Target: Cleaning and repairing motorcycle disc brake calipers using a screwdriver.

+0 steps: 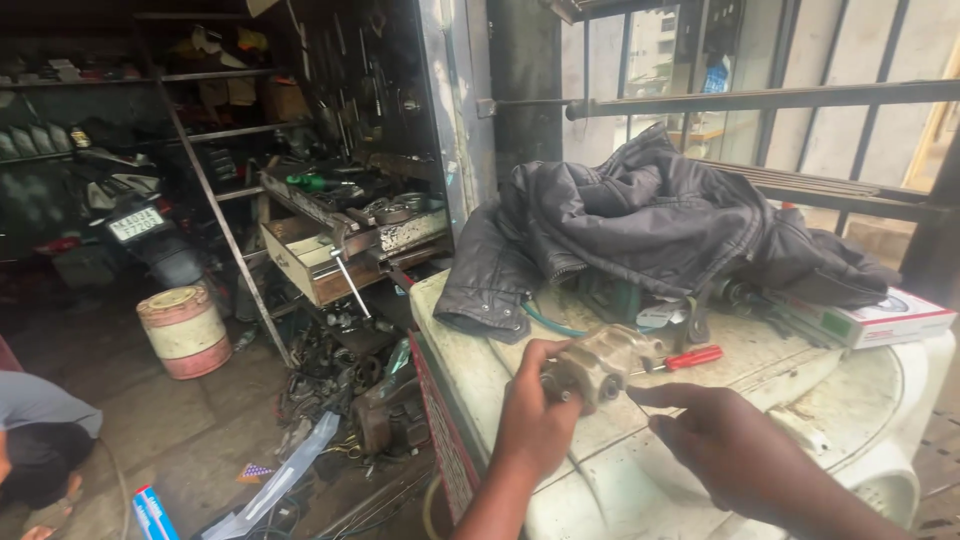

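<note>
- Left hand (535, 415) closed around a small beige metal part (605, 362), held up just above the dirty white surface (860, 420).
- Right hand (735, 450) open, fingers loose — forefinger stretched toward the metal part, near but not touching.
- Red-handled screwdriver (690, 357) lying flat just behind the part.
- Flat white box (870, 320) with red edge and round blue label, at the far right of the surface.
- Dark grey jacket (640, 225) heaped behind, partly over the box's left end.
- On the floor, left — round white-and-red drum (183, 331); lower, small blue package (152, 512).
</note>
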